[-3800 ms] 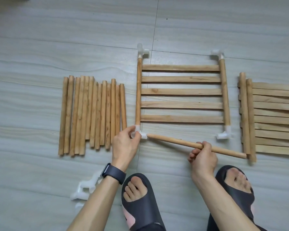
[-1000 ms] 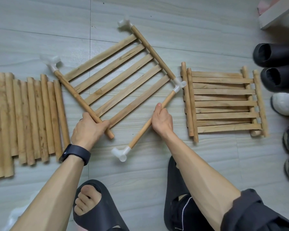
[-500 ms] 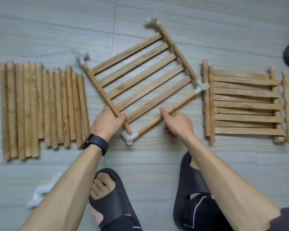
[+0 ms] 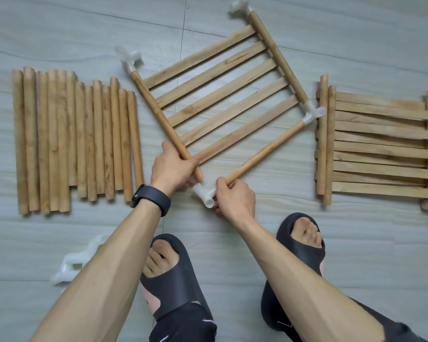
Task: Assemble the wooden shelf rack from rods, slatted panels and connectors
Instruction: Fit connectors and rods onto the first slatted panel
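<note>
The right hand (image 4: pixel 235 196), pinching the cross rod (image 4: pixel 265 151), has swung its connector (image 4: pixel 204 193) to the end of the side rod (image 4: pixel 156 112) the left hand (image 4: pixel 173 169) grips, likely for seating

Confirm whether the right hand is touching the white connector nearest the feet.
Touching. The head view shows the right hand gripping the rod, its fingers wrapped against the white connector on that rod's end, no gap visible.
</note>
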